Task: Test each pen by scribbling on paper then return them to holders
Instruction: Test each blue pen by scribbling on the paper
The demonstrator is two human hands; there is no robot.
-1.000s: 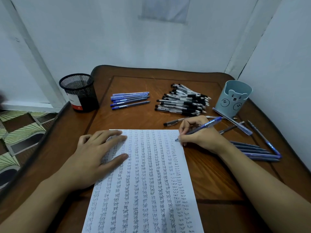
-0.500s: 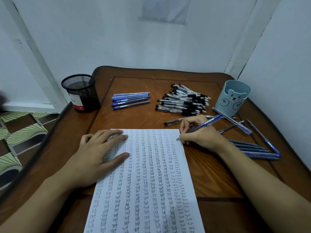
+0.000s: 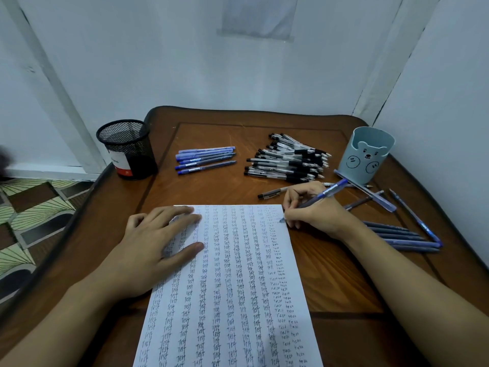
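A white sheet of paper (image 3: 238,287) covered in columns of the word "test" lies on the wooden table (image 3: 211,189). My left hand (image 3: 156,245) rests flat on the sheet's upper left part, fingers spread. My right hand (image 3: 312,207) grips a blue pen (image 3: 328,193) with its tip on the paper's top right edge. A black mesh holder (image 3: 127,149) stands at the back left. At the back right stands a light blue bear holder (image 3: 366,154).
Several blue pens (image 3: 205,160) lie in a row behind the paper, beside a heap of black pens (image 3: 287,161). More blue pens (image 3: 402,237) lie right of my right wrist. One black pen (image 3: 270,193) lies near my right fingers. Walls close in behind and right.
The pen tip has shifted slightly along the paper's top right edge as my right hand writes. My left hand stays pressed on the sheet.
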